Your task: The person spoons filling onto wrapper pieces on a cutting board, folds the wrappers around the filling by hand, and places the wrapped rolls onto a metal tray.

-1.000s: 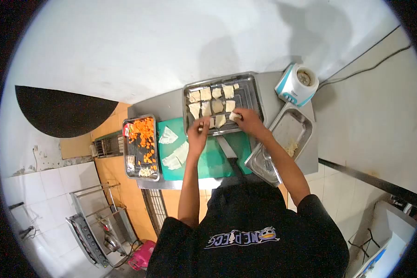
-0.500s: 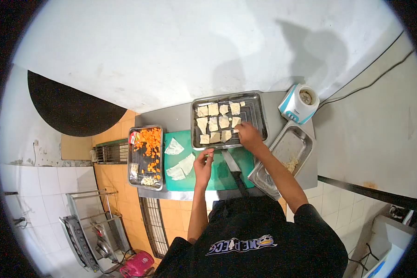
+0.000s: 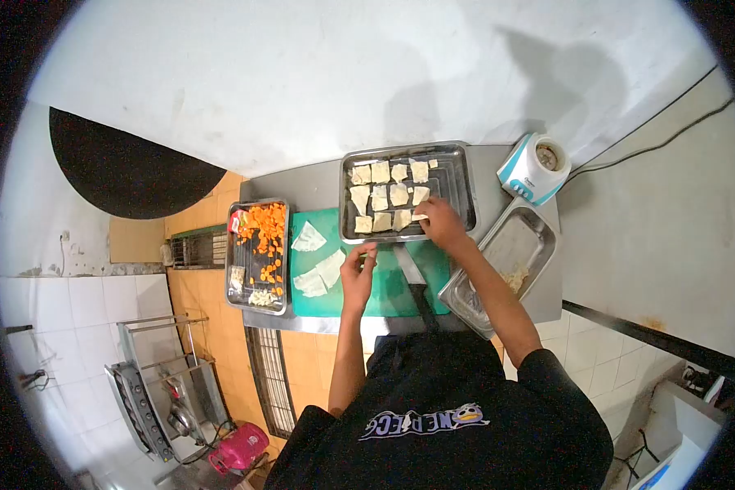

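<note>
Pale flat dough pieces (image 3: 398,194) lie in rows in a metal tray (image 3: 465,163) at the back of the counter. My right hand (image 3: 441,222) is over the tray's front right part, its fingers closed on a small dough piece (image 3: 420,217). My left hand (image 3: 358,273) is just below the tray's front edge, over the green cutting board (image 3: 376,298); its thumb and fingers are close together, and whether they hold anything is too small to tell. Larger dough sheets (image 3: 319,276) lie on the board's left side. A knife (image 3: 412,269) rests on the board with its blade end near the tray.
A tray of orange chopped pieces (image 3: 261,237) stands on the left. To the right are a steel pan (image 3: 518,237) with pale crumbs and a white and blue appliance base (image 3: 535,169). A pink object (image 3: 241,447) and a stove (image 3: 151,408) are at lower left.
My left hand has moved from over the tray to its front edge. More dough pieces show in the front row. My right hand remains at the tray's right side.
</note>
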### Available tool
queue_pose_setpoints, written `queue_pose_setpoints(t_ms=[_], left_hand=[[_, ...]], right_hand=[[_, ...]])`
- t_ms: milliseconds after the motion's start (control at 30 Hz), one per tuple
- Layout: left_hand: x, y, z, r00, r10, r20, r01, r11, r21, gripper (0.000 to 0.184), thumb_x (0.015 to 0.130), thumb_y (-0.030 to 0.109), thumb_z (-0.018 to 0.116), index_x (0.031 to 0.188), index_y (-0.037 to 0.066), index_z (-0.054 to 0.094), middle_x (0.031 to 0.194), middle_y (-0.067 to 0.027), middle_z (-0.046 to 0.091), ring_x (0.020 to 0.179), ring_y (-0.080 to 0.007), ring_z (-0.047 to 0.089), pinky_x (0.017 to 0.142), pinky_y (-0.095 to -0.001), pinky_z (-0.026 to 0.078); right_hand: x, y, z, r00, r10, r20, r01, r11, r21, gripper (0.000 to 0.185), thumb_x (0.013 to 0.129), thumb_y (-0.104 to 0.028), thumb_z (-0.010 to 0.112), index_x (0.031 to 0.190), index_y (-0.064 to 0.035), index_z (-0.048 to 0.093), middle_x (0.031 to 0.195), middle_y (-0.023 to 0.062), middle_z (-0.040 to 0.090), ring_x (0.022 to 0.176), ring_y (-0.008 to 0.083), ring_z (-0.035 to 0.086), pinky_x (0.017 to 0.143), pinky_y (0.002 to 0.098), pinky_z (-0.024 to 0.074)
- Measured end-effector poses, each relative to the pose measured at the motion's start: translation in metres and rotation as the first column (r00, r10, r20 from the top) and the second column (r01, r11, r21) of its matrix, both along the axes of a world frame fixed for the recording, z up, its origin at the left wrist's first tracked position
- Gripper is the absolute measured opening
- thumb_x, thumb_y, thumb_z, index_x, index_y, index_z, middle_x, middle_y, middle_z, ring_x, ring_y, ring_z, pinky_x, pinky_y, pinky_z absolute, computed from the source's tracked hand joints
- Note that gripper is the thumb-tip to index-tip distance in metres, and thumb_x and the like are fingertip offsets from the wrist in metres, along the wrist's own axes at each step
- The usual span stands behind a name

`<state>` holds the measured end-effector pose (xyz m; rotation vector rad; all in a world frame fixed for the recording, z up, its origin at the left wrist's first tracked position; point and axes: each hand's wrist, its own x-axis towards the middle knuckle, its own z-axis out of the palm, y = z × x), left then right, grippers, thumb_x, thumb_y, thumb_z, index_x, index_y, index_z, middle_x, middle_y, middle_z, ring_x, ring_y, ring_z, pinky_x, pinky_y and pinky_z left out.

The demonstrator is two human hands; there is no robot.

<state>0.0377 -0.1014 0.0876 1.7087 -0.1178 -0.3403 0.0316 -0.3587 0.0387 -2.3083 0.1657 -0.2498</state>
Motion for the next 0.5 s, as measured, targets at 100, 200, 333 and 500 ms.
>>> queue_pose_setpoints(t_ms=[100, 200, 333, 500], left_hand=[[-0.007, 0.005, -0.005, 1.000, -0.006, -0.023, 0.007, 1.000, 0.019, 0.022, 0.104, 0.015, 0.068, 0.119, 0.000, 0.073, 0.109, -0.0032, 0.072, 0.090, -0.0110, 0.062, 0.080, -0.0282, 0.052], [-0.001, 0.005, -0.016, 0.999, -0.014, 0.049, 0.014, 1.000, 0.011, 0.022, 0.105, 0.017, 0.068, 0.122, 0.004, 0.073, 0.097, 0.0014, 0.069, 0.081, -0.0077, 0.059, 0.072, -0.0249, 0.048], [-0.012, 0.019, -0.012, 0.999, -0.032, 0.000, 0.032, 0.996, 0.084, 0.023, 0.106, 0.016, 0.067, 0.123, 0.003, 0.073, 0.098, -0.0013, 0.070, 0.083, -0.0090, 0.061, 0.074, -0.0255, 0.050], [-0.001, 0.040, -0.016, 0.995, -0.098, 0.003, 0.098, 0.995, -0.018, 0.024, 0.108, 0.014, 0.062, 0.124, -0.002, 0.071, 0.104, -0.0071, 0.073, 0.087, -0.0113, 0.064, 0.079, -0.0269, 0.052]], right_hand=[[-0.006, -0.004, 0.007, 0.999, 0.033, -0.025, -0.033, 0.999, -0.024, 0.022, 0.083, -0.004, 0.071, 0.106, -0.0061, 0.074, 0.106, 0.0167, 0.069, 0.103, 0.0407, 0.065, 0.090, 0.0508, 0.0546], [0.000, -0.014, 0.016, 0.994, 0.094, -0.047, -0.095, 0.996, -0.005, 0.025, 0.085, -0.007, 0.073, 0.110, -0.0053, 0.074, 0.109, 0.0171, 0.070, 0.107, 0.0399, 0.065, 0.091, 0.0503, 0.0546], [-0.023, -0.004, 0.040, 0.996, -0.040, 0.084, 0.029, 0.992, 0.125, 0.023, 0.088, -0.007, 0.074, 0.111, -0.0024, 0.073, 0.111, 0.0179, 0.072, 0.101, 0.0378, 0.069, 0.087, 0.0456, 0.0568], [-0.062, 0.023, 0.081, 0.985, -0.101, 0.137, 0.047, 0.936, 0.349, 0.018, 0.091, -0.009, 0.078, 0.106, -0.0004, 0.073, 0.098, 0.0102, 0.074, 0.080, 0.0194, 0.068, 0.071, 0.0323, 0.0544]])
